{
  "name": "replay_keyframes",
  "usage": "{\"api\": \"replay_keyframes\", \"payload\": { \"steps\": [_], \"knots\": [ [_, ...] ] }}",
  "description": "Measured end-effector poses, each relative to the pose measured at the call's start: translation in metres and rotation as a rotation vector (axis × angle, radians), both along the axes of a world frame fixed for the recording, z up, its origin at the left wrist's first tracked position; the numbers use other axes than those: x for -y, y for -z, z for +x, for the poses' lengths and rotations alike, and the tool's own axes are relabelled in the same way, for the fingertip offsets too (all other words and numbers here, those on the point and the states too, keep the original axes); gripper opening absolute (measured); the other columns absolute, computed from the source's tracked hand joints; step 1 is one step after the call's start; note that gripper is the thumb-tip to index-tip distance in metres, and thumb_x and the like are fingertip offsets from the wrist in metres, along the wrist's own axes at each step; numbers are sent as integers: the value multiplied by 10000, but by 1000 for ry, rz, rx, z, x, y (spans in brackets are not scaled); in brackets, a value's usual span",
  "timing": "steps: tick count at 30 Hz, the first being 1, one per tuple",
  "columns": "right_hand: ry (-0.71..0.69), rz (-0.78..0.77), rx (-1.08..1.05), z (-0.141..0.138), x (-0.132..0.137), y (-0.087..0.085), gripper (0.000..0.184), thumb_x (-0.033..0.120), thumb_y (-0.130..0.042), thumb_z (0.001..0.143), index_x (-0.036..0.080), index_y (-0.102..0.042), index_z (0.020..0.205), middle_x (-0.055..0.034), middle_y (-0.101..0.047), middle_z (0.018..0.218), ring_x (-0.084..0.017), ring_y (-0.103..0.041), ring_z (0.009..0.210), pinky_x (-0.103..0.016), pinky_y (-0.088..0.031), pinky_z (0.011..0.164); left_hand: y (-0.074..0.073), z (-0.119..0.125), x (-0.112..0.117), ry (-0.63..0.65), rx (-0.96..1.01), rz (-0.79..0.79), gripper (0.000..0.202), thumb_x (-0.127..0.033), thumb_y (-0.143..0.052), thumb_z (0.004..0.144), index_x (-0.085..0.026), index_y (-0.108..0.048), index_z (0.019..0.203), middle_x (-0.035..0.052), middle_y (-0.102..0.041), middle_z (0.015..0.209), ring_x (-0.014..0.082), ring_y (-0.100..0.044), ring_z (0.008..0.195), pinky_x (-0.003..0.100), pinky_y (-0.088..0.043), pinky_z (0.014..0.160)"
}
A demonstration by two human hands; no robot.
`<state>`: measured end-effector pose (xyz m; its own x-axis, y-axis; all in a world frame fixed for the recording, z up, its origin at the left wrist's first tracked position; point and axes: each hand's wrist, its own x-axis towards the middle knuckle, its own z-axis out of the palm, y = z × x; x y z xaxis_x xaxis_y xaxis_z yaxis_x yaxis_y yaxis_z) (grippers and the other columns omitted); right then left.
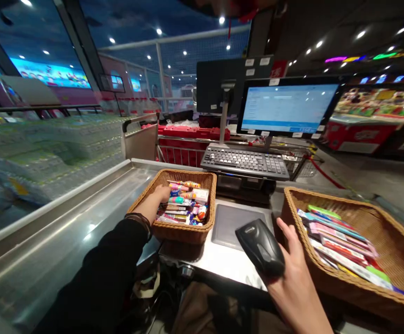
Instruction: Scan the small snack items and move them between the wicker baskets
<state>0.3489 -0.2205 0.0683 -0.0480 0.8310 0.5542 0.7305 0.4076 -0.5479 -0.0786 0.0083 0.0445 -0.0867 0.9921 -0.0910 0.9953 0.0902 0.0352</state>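
Observation:
My left hand (161, 192) reaches into a brown wicker basket (184, 235), at the left side of the small, colourful packaged items (183, 200) inside it. Its fingertips are hidden among the packs, so what they hold, if anything, does not show. A black handheld barcode scanner (260, 248) rests in my right hand (290, 266), its head tilted up and to the left over the counter. The fingers of that hand lie along the scanner's right side. Close by on the right stands a second wicker basket (390, 227) with several slim packs (344, 241) lying side by side.
A keyboard (245, 160) and a lit monitor (289, 109) stand behind the counter. Between the baskets lies a grey pad (238, 225) on a white surface. A raised metal rim (59, 199) edges the counter at left. Shopping carts (181, 153) stand beyond.

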Motion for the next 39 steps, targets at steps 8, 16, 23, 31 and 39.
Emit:
{"api": "replay_keyframes", "payload": {
  "steps": [8,16,23,31,39],
  "knots": [
    [-93,-59,75,-26,-5,-17,450,143,-533,829,247,-623,1257,-123,-229,1636,-425,-131,1540,-720,-294,1150,-1,-5,4,45,-4,-38,495,-263,-722,623,-174,-679,1108,191,-701,1215,357,-599,1224,412,-446,1038],
    [-47,-127,95,-9,-5,-31,444,124,-543,820,211,-621,1248,-154,-257,1622,-420,-137,1539,-728,-260,1154,-32,0,8,-29,-110,64,413,-304,-643,727,-188,-682,1121,151,-726,1135,337,-652,1104,393,-511,929],
    [-41,-100,71,6,-6,-26,410,158,-547,835,187,-607,1240,-184,-263,1605,-410,-186,1530,-713,-289,1150,-75,75,61,117,168,627,249,-279,-569,845,-240,-714,1043,111,-703,1215,355,-425,1395,680,-236,1149],
    [10,47,118,21,3,-24,350,163,-567,835,178,-634,1178,-188,-265,1607,-425,-158,1532,-704,-288,1160,-78,200,111,491,408,660,232,-182,-597,848,-268,-703,1036,47,-725,1211,332,-297,1481,765,-83,1150],
    [124,66,77,30,27,-25,407,92,-553,800,179,-632,1190,-154,-275,1622,-401,-133,1544,-696,-265,1175,-56,246,128,649,394,629,236,-173,-610,877,-267,-699,1073,57,-657,1350,355,-207,1518,797,-75,1129]
  ]
}}
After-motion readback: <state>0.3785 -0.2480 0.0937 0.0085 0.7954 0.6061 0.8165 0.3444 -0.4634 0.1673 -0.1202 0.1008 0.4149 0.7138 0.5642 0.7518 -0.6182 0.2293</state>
